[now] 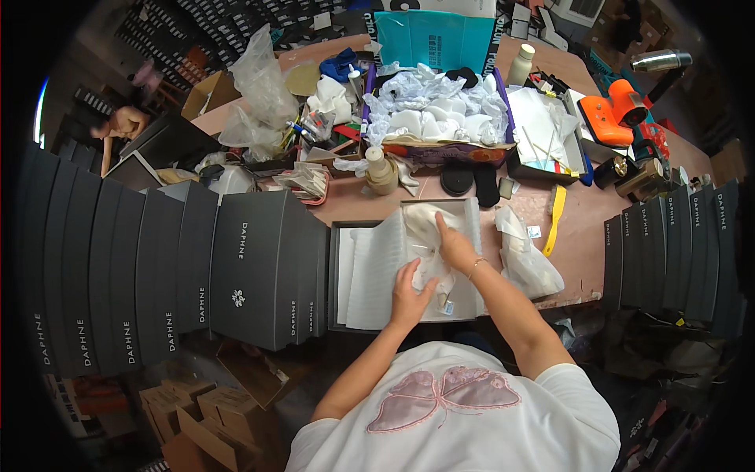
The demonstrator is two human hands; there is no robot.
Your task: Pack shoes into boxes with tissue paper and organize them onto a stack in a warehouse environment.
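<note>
An open shoe box [333,271] lies in front of me, with white foam sheeting [374,271] folded over its left side. Inside, a pale shoe [425,219] in a clear wrap lies lengthwise, and a small tag shows at its near end. My right hand [458,248] is closed on this shoe, its index finger stretched along the upper part; the other fingertips are partly hidden. My left hand [410,297] rests by the shoe's near part, thumb and fingers apart. A second wrapped shoe [525,256] lies on the table right of the box.
Dark shoe boxes [255,267] line the left side, and more boxes [680,252] stand at right. Farther back are a carton of crumpled white paper [440,106], a bottle [381,171], a yellow strip-like tool [555,219] and an orange device [613,114]. Another person [126,124] is at far left.
</note>
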